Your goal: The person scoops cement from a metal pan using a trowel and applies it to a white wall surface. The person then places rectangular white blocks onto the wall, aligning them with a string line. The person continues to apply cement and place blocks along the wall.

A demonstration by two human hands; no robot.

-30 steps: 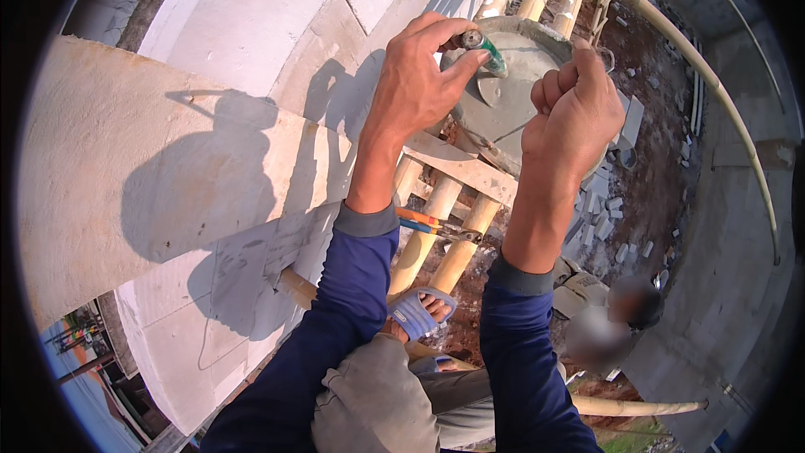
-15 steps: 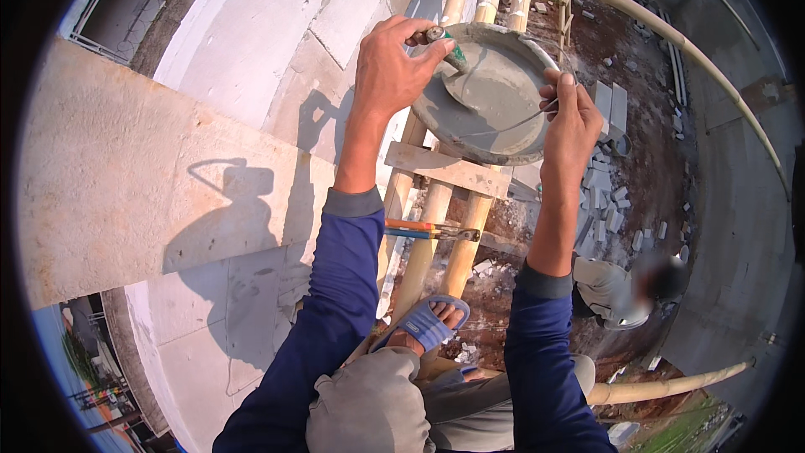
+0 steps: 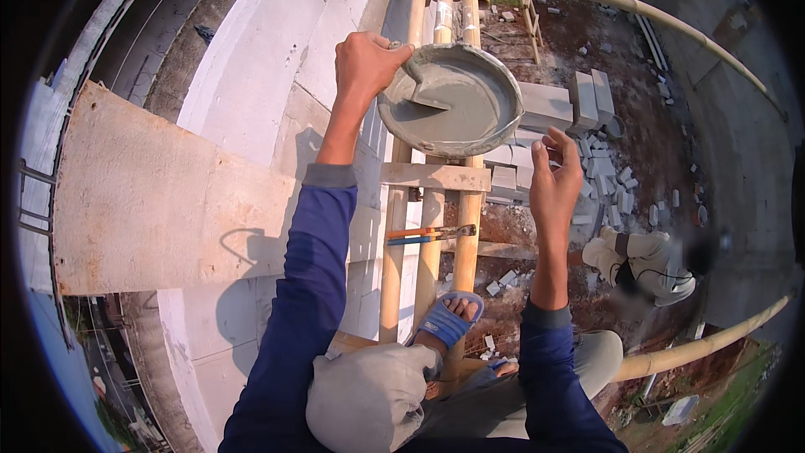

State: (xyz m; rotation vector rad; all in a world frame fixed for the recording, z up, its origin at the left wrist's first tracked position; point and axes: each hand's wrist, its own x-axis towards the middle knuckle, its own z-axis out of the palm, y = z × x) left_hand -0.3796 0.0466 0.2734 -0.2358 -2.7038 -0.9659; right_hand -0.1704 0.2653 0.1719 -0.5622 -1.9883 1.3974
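Note:
A round shallow pan of wet grey mortar (image 3: 449,151) rests on the bamboo poles in front of me. My left hand (image 3: 362,69) is closed at the pan's left rim, around the handle of a trowel (image 3: 429,104); most of that handle is hidden by my fingers. The trowel's blade lies partly sunk in the mortar. To the right of the pan, my right hand (image 3: 557,180) is raised with thumb and fingers apart, holding nothing and not touching the rim.
Pliers with orange and blue handles (image 3: 430,235) lie across the bamboo poles (image 3: 429,264), below a wooden crosspiece (image 3: 434,176). A pale block wall (image 3: 243,67) and a broad board (image 3: 159,201) are at left. Lower right, a person (image 3: 662,264) is on the ground near blocks (image 3: 587,101) and rubble.
My right hand has let go of the pan's wire handle and moved down, away from the rim. My left hand remains on the trowel, whose blade has turned. The whole view has shifted.

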